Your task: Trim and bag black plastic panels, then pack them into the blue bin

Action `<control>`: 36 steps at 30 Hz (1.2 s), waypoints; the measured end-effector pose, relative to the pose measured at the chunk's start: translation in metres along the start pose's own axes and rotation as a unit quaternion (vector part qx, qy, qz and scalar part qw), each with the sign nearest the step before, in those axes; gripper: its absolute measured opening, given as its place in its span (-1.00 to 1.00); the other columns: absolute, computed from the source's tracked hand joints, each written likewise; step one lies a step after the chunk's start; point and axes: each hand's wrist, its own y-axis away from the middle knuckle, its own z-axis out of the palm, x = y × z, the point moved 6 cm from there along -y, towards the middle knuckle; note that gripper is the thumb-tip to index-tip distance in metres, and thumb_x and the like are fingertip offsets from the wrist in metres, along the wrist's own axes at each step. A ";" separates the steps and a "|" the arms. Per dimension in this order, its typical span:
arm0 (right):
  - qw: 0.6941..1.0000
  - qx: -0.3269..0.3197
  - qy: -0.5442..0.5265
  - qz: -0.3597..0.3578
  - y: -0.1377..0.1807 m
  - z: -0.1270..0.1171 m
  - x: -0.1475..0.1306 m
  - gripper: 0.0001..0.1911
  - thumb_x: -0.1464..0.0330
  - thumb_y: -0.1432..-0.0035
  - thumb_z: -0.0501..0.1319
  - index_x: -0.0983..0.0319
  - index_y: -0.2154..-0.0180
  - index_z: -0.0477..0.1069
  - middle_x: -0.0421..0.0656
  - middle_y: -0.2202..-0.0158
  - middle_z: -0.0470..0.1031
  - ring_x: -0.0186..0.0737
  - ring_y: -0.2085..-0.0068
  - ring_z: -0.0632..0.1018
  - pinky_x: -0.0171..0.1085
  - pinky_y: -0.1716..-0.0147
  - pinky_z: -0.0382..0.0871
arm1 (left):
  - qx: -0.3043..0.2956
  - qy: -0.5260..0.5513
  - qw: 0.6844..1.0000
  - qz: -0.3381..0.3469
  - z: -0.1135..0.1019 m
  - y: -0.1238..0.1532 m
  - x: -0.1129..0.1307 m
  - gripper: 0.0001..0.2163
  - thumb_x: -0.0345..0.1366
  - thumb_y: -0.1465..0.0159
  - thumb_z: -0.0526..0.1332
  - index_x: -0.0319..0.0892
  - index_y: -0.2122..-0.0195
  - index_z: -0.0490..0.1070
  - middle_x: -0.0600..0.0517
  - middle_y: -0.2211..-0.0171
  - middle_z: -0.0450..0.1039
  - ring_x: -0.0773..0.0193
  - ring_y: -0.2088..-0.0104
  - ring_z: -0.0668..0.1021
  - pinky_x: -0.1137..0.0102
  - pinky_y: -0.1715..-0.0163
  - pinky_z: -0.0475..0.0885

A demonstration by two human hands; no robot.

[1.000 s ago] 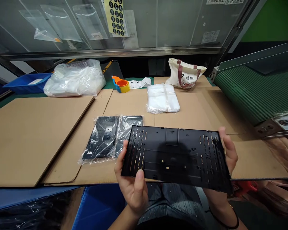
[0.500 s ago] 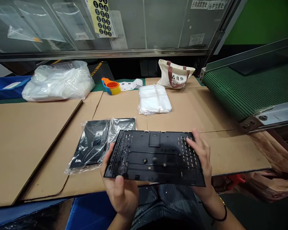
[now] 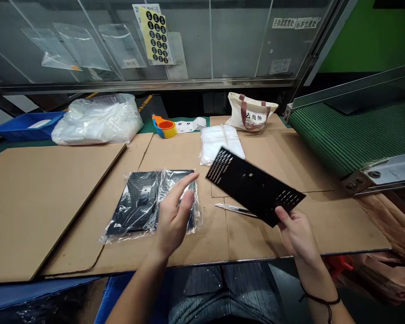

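My right hand point(image 3: 295, 231) grips the near corner of a flat black slotted plastic panel point(image 3: 253, 184), which is lifted above the cardboard and tilted away to the left. My left hand point(image 3: 173, 216) is free of the panel, fingers stretched out and apart, hovering over the right edge of a clear bag with black panels point(image 3: 148, 202) that lies flat on the cardboard. A thin metal blade-like tool point(image 3: 232, 208) lies on the cardboard under the held panel.
Cardboard sheets point(image 3: 47, 198) cover the bench. At the back are a stack of clear bags point(image 3: 221, 141), a big white plastic bundle point(image 3: 97, 119), an orange tape holder point(image 3: 165, 127), a canvas tote point(image 3: 251, 117) and a blue bin point(image 3: 27, 126). A green conveyor point(image 3: 351, 135) runs on the right.
My left hand let go of the black panel and moved left over the bagged panels. My right hand alone now holds the panel, flipped over and swung up to the right.
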 end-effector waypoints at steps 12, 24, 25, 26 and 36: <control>0.965 0.222 -0.111 0.080 0.011 -0.042 0.028 -0.54 0.14 0.29 0.51 0.25 0.39 0.45 -0.23 0.40 0.56 -0.35 0.47 0.49 -0.37 0.54 0.36 | -0.246 -0.430 0.860 0.127 0.109 -0.138 -0.076 -0.75 -0.49 -0.26 0.16 -0.32 0.05 0.45 -0.21 0.04 0.52 0.06 0.07 0.56 0.27 0.13 0.46; 0.965 0.225 -0.118 0.069 0.009 -0.053 0.039 -0.61 0.18 0.23 0.50 0.25 0.39 0.47 -0.26 0.41 0.57 -0.40 0.48 0.48 -0.43 0.55 0.37 | -0.272 -0.472 0.811 0.212 0.115 -0.153 -0.103 -0.76 -0.62 -0.17 0.05 -0.28 0.33 0.49 -0.24 0.27 0.49 0.05 0.18 0.47 0.23 0.19 0.34; 0.964 0.224 -0.122 0.070 0.009 -0.052 0.040 -0.62 0.19 0.22 0.50 0.24 0.40 0.47 -0.26 0.41 0.57 -0.40 0.48 0.48 -0.43 0.54 0.38 | -0.268 -0.469 0.814 0.211 0.115 -0.154 -0.105 -0.76 -0.62 -0.17 0.06 -0.28 0.35 0.48 -0.23 0.28 0.48 0.05 0.18 0.47 0.23 0.20 0.33; 0.964 0.223 -0.124 0.071 0.009 -0.051 0.040 -0.62 0.19 0.22 0.50 0.24 0.41 0.47 -0.26 0.42 0.57 -0.38 0.47 0.49 -0.42 0.53 0.39 | -0.263 -0.466 0.818 0.210 0.114 -0.155 -0.106 -0.76 -0.63 -0.17 0.05 -0.27 0.35 0.48 -0.23 0.28 0.47 0.05 0.18 0.46 0.23 0.20 0.32; 0.961 0.228 -0.139 0.074 0.013 -0.042 0.033 -0.59 0.19 0.26 0.52 0.22 0.37 0.48 -0.24 0.40 0.57 -0.26 0.31 0.56 -0.32 0.33 0.49 | -0.200 -0.413 0.875 0.157 0.116 -0.175 -0.120 -0.75 -0.59 -0.22 0.01 -0.24 0.24 0.44 -0.14 0.31 0.51 0.11 0.27 0.48 0.25 0.23 0.26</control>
